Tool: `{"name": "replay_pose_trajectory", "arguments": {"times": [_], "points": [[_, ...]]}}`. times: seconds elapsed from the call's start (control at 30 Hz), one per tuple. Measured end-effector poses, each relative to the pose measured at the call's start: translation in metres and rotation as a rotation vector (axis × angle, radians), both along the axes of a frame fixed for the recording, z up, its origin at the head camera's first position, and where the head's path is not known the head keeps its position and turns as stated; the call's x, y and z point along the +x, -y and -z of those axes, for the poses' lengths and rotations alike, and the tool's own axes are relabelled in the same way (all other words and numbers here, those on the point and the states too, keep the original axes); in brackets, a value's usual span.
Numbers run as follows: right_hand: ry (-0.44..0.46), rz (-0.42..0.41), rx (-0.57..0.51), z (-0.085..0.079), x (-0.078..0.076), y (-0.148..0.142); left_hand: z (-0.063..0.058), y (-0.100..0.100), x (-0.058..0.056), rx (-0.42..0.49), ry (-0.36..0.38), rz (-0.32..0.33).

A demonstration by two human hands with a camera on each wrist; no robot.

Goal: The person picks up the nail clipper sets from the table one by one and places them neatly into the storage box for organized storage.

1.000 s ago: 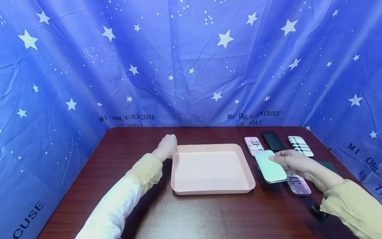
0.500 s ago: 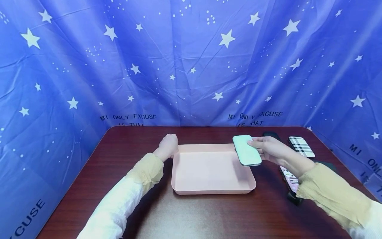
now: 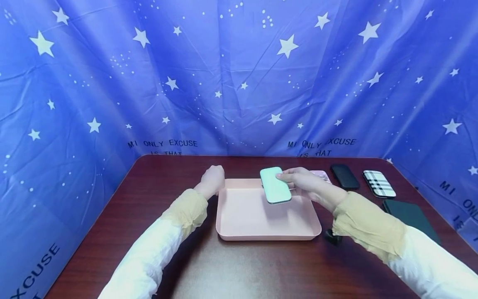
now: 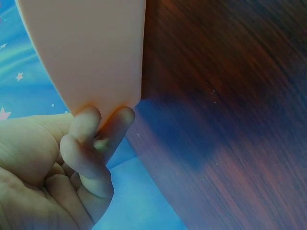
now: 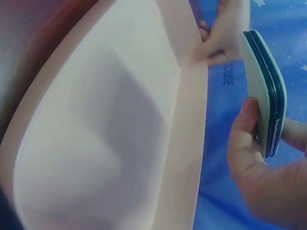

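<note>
A mint-green flat hinged case [image 3: 275, 185] hangs over the far part of the pink tray [image 3: 269, 238], tilted. My right hand [image 3: 303, 181] pinches it by its right edge, thumb on the top face. From the right wrist view, the case [image 5: 265, 91] appears closed, its dark seam and a metal clasp showing. My left hand [image 3: 212, 182] pinches the tray's far left corner; the left wrist view shows its fingertips [image 4: 86, 122] against the tray wall [image 4: 96, 52]. The tray's visible inside holds nothing but a shadow.
Right of the tray lie a pink patterned case [image 3: 322, 175], partly hidden by my right hand, a black case [image 3: 344, 176], a plaid case [image 3: 379, 184] and a dark green flat item [image 3: 412, 218]. A starry blue curtain [image 3: 239, 83] stands behind the table.
My right hand has carried the mint-green case leftward from the group of cases to above the tray. A second pink case is now hidden behind the right sleeve. My left hand stays at the corner.
</note>
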State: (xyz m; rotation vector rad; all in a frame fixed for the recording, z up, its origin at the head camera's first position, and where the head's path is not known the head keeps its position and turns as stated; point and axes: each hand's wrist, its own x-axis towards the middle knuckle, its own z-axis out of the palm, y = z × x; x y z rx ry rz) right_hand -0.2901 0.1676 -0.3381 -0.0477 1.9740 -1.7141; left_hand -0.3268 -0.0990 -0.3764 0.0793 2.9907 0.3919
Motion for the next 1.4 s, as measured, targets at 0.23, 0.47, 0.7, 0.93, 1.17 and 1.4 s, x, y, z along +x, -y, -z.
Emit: {"name": "replay_pose_trajectory", "arguments": {"times": [0.23,0.47,0.7,0.93,1.17,1.4], "points": [[0.001,0.005,-0.016,0.008,-0.001,0.028,0.000,0.001,0.000,0.011,-0.010,-0.006],[-0.007,0.037,-0.009,0.023,-0.003,0.054,0.000,0.001,0.000,0.021,0.012,-0.019],[-0.009,0.015,0.088,0.039,-0.004,0.072,0.001,0.000,0.001,0.029,0.007,-0.019],[-0.003,-0.017,0.145,0.051,-0.001,0.092,0.002,0.000,0.001,0.028,-0.002,-0.022],[0.016,-0.024,0.105,0.054,-0.002,0.108,0.003,-0.001,-0.001,0.013,0.005,-0.015],[-0.007,-0.054,0.143,0.056,-0.001,0.121,0.003,0.000,-0.001,0.020,-0.002,-0.010]]}}
